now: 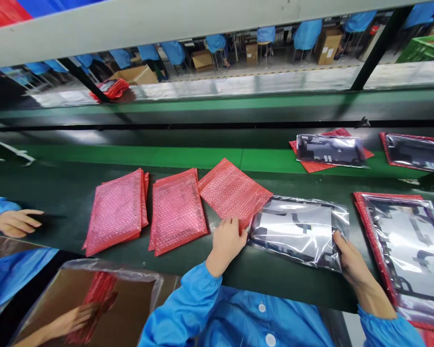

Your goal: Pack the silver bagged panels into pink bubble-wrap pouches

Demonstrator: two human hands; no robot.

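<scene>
My left hand (227,245) is closed on the lower corner of a red bubble-wrap bag (233,188), which lies turned at an angle on the dark green work surface. To its right, my right hand (350,258) grips the right end of a flat panel in a clear plastic sleeve (298,229), thumb on top and fingers mostly hidden beneath. The panel is grey-white with black edge markings. Its left end meets the bag's lower right edge beside my left fingers; whether any of it is inside the bag I cannot tell.
Two stacks of bubble bags, a left stack (115,212) and a nearer stack (177,212), lie leftward. Sleeved panels on red bags (412,241) lie right; another sleeved panel (331,150) sits behind. A co-worker's hand (16,221) and a lined carton (137,294) are at left.
</scene>
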